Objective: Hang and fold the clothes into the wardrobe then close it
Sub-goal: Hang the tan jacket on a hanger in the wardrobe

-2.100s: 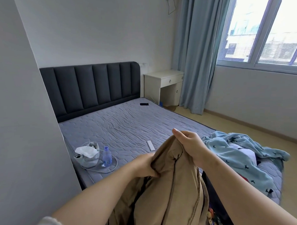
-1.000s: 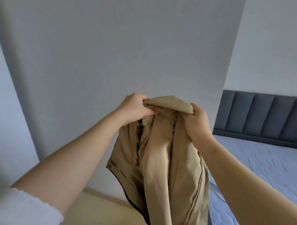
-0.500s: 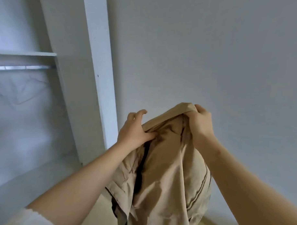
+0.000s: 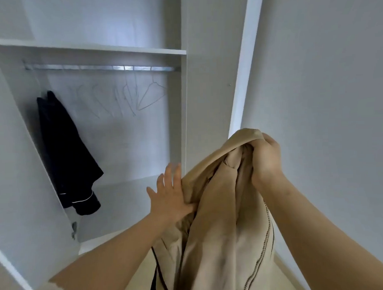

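The soft tan jacket (image 4: 221,219) hung vertically, bunched end uppermost. The right hand (image 4: 266,159) clenched that end; the left hand (image 4: 168,195), fingers spread, touched its left side.

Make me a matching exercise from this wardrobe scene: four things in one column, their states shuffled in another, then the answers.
1 tan jacket
2 dark garment
3 wire hangers
4 left hand

A bare on the rail
B hanging at the left of the wardrobe
C fingers spread open
D bunched in the right hand

Pairs: 1-D, 2-B, 3-A, 4-C
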`<state>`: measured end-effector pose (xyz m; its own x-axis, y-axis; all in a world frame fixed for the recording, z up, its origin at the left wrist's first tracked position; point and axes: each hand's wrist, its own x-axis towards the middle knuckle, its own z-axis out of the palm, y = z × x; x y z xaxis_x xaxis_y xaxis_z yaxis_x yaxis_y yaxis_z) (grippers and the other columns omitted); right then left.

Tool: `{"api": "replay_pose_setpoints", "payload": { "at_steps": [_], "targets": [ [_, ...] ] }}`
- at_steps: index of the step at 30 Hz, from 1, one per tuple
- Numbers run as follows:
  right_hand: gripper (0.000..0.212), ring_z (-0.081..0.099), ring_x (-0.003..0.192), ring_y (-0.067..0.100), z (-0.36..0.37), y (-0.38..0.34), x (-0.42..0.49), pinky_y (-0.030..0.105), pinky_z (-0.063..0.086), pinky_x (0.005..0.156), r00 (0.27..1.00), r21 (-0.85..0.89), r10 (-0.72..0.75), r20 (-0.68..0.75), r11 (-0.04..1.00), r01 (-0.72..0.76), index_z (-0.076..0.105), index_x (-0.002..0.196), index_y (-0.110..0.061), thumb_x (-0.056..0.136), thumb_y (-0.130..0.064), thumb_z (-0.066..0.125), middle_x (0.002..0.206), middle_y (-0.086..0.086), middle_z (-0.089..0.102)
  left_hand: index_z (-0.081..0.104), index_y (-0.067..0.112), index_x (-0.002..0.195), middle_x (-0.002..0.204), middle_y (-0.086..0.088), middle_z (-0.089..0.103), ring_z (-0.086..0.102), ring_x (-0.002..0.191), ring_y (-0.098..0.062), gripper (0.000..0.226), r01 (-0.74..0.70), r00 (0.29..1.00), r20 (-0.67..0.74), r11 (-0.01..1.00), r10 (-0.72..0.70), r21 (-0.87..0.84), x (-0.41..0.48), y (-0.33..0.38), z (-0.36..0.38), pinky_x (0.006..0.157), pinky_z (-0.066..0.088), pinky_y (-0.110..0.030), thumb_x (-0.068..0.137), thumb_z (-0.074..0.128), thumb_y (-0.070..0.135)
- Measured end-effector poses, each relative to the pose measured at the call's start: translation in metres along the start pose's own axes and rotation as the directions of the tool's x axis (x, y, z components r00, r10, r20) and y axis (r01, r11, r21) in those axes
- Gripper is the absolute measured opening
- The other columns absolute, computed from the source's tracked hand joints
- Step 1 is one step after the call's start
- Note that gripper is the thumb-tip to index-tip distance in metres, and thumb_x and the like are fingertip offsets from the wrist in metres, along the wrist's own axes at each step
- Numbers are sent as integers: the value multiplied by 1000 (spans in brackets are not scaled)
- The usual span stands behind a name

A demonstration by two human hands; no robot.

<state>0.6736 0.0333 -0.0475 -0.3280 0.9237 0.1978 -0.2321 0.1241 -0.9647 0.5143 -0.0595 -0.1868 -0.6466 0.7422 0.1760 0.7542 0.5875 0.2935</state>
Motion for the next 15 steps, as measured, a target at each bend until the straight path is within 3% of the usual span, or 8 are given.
{"api": "replay_pose_setpoints", "payload": {
  "at_steps": [3,5,7,9,11,13,15],
  "targets": [
    [20,56,55,8,47,18,28,17,49,52,991,49,25,134,998,-32,57,69,-11,84,-1,48,63,0,57,-30,20,141,153,-1,-26,0,144,-29,108,165,984,57,986,-167,34,26,-20,5,109,15,-58,81,47,66],
    [22,57,52,6,72,25,50,15,48,48,978,84,34,208,995,-52,57,68,-12,86,-2,49,62,-1,57,-11,17,147,155,-7,7,30,134,-29,84,237,971,54,971,-235,-39,49,-27,1,101,32,-49,91,44,46],
    [19,59,53,5,91,32,76,14,49,48,969,97,40,245,993,-66,60,73,-12,88,-5,51,65,-2,60,22,14,140,127,-9,49,52,98,-25,52,263,964,27,946,-263,-188,74,-39,-9,80,42,-35,94,40,30],
    [12,58,57,6,104,38,103,13,49,47,965,94,58,256,992,-84,64,83,-7,88,-6,53,68,-2,61,40,10,120,102,-8,59,50,78,-20,28,264,961,-21,936,-276,-234,97,-54,-25,68,41,-26,95,37,22],
    [15,57,59,9,117,45,128,12,48,46,960,96,74,271,990,-103,63,95,4,87,-4,54,71,1,59,43,7,103,89,-6,56,52,73,-17,15,265,964,44,919,-264,-292,120,-77,-43,61,41,-21,94,41,19],
    [11,60,58,8,131,50,151,11,48,46,948,114,75,310,987,-115,64,89,4,85,0,54,71,1,61,48,-3,103,97,-17,58,59,89,-30,22,268,960,201,831,-192,-487,136,-97,-63,78,52,-37,92,50,15],
    [17,63,54,0,149,56,171,10,47,46,934,113,50,354,989,-96,66,78,-10,84,1,55,67,-4,65,52,1,110,108,-18,59,59,102,-32,24,303,952,225,741,-207,-600,141,-113,-85,90,50,-46,91,55,15]
  ]
}}
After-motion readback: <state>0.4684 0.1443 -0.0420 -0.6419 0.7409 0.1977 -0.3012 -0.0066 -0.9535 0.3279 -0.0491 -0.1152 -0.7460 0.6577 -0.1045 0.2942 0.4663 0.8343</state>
